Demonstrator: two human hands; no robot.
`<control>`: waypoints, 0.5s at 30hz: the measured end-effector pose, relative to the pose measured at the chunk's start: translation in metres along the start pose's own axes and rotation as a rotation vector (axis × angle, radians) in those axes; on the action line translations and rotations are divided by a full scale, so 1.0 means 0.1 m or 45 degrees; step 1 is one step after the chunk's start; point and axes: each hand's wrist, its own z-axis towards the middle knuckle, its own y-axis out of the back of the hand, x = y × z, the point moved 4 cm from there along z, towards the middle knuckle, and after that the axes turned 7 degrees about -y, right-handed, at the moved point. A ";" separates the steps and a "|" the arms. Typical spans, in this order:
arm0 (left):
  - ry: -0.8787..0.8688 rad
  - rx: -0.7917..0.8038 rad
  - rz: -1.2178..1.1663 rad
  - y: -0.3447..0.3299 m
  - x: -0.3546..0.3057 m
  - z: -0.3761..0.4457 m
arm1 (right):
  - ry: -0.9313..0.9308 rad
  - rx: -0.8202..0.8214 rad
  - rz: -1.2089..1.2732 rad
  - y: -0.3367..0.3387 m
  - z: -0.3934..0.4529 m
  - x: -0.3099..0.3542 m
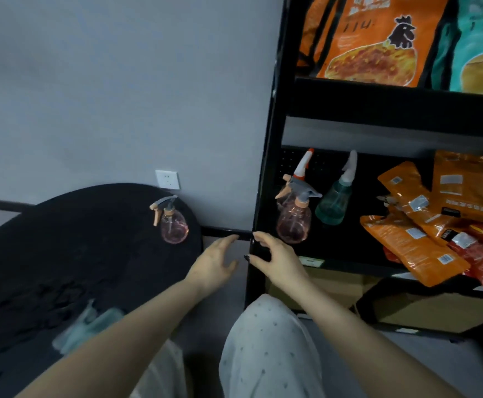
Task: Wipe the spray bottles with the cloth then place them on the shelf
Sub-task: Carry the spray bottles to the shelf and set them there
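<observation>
Both grips released: left hand [215, 264] and right hand [274, 259] hold nothing. One pink spray bottle [173, 224] stands on the bench [62, 239], beyond the left hand.

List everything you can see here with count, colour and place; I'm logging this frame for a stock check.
Spray bottles on shelf: three, two pink, one green, left end of middle shelf.
Spray bottle on table: one, pink, far edge.
Table: one, black, round, left.
Cloth: one, pale green, near edge of table.
Shelf: one, black, right.
Snack packets: several, orange and red, middle shelf, right.
Large bags: orange and teal, top shelf.
Wall socket: one, white, behind table.
Cardboard boxes: brown, under shelf.
Left hand: empty, fingers relaxed.
Right hand: empty, by shelf post.
</observation>
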 end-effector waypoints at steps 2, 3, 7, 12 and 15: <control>0.038 -0.037 0.034 0.19 0.22 -0.08 | 0.024 0.043 -0.013 -0.21 0.09 0.16; 0.061 -0.050 0.051 0.27 0.33 -0.12 | 0.028 0.073 -0.019 -0.32 0.13 0.23; 0.182 -0.112 0.079 0.57 0.80 -0.26 | 0.013 0.171 -0.031 -0.75 0.39 0.46; 0.359 -0.214 0.007 0.77 1.38 -0.30 | -0.082 0.207 -0.064 -1.28 0.89 0.62; 0.460 -0.238 -0.038 0.80 1.76 -0.24 | -0.136 0.190 -0.084 -1.55 1.28 0.68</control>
